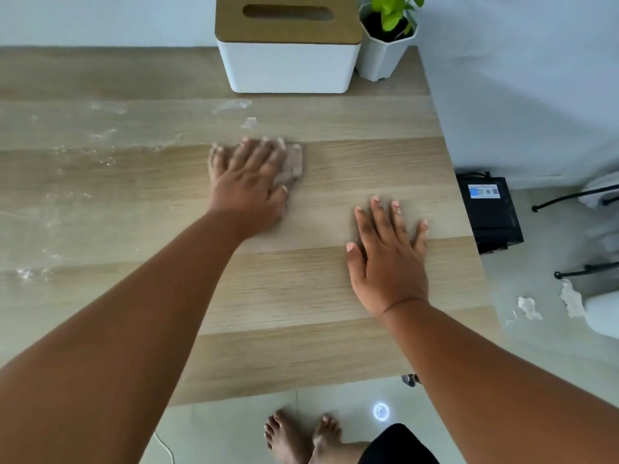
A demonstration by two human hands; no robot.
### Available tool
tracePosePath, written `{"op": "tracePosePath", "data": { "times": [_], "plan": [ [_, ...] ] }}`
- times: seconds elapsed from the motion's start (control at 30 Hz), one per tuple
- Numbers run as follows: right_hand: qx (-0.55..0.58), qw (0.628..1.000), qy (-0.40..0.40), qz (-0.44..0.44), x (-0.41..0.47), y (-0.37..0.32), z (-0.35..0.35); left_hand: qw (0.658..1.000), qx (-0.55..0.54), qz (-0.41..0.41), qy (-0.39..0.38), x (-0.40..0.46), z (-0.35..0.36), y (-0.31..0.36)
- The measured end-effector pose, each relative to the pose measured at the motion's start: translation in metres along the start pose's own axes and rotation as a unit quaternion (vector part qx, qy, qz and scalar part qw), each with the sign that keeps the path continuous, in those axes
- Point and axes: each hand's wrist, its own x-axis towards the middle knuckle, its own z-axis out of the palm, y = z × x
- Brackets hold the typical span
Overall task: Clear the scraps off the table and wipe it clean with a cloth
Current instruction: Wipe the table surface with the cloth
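Over on the left part of the table (100, 296), wet streaks and pale flecks (110, 145) are showing on the wood, running in a band from the near left edge up toward the back. That is the stretch not yet wiped, I would say, and it is lying to the left of the cloth (294, 162). The left hand (246, 180) is pressing flat on the cloth near the middle of the table, fingers spread and pointing away from the person, so the grip is splayed open over the fabric rather than closed round it. Most of the cloth is hiding under that palm; only its right edge is peeking out, and I cannot tell how it is folded. A few more white smears (234, 107) are sitting just beyond the fingertips, in front of the tissue box (288, 68). The left hand is clearly the nearer one to the dirty band, so the sweep probably needs to go leftward and a little away.

The right hand (388, 259) is resting empty, palm down and fingers apart, on wood that is looking dry. Scraps of paper (529, 308) are lying on the floor to the right.
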Motion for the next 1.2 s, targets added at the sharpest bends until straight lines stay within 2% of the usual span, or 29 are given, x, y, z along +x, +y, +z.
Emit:
{"op": "tracePosePath", "data": {
  "times": [0.1,0.17,0.23,0.37,0.43,0.5,0.6,0.7,0.73,0.77,0.83,0.93,1.1,1.2],
  "plan": [
    [-0.003,1.000,-0.004,-0.001,0.000,-0.002,-0.002,0.992,-0.015,0.122,0.001,-0.032,0.000,-0.017],
    [0.002,1.000,-0.004,-0.001,0.000,-0.003,-0.002,0.988,-0.024,0.149,0.009,-0.039,-0.003,-0.044],
    [0.002,1.000,-0.005,-0.003,0.000,-0.002,-0.002,0.994,-0.026,0.100,0.031,-0.030,-0.005,-0.066],
    [0.005,1.000,-0.006,-0.004,0.001,0.000,-0.002,0.994,-0.023,-0.104,0.029,0.025,-0.006,-0.065],
    [0.004,1.000,-0.007,-0.006,0.001,0.001,-0.002,0.990,-0.012,-0.138,0.019,0.051,-0.006,-0.043],
    [0.003,1.000,-0.010,-0.006,0.000,0.001,-0.002,0.995,0.001,-0.096,0.011,0.060,-0.004,-0.017],
    [-0.003,1.000,-0.016,-0.004,-0.001,0.001,-0.003,1.000,-0.009,0.018,0.006,0.039,-0.003,0.002],
    [-0.001,1.000,-0.017,-0.003,-0.001,-0.001,-0.005,0.991,-0.042,0.128,0.015,0.013,-0.008,-0.025],
    [0.000,1.000,-0.017,-0.004,-0.001,-0.001,-0.005,0.989,-0.047,0.140,0.021,0.010,-0.009,-0.041],
    [0.001,1.000,-0.016,-0.005,-0.002,-0.002,-0.004,0.990,-0.052,0.125,0.030,0.010,-0.011,-0.057],
    [0.006,1.000,-0.013,-0.007,-0.001,-0.001,-0.003,0.996,-0.057,0.034,0.055,0.017,-0.015,-0.083],
    [0.015,1.000,-0.005,-0.009,0.001,-0.001,-0.002,0.993,-0.035,-0.081,0.081,0.041,-0.016,-0.090],
    [0.014,1.000,-0.004,-0.010,0.001,0.001,0.000,0.995,-0.028,-0.082,0.041,0.074,-0.018,-0.063],
    [0.011,1.000,-0.004,-0.006,0.001,0.001,-0.001,0.999,-0.032,-0.028,0.019,0.068,-0.019,-0.044]
  ]
}}
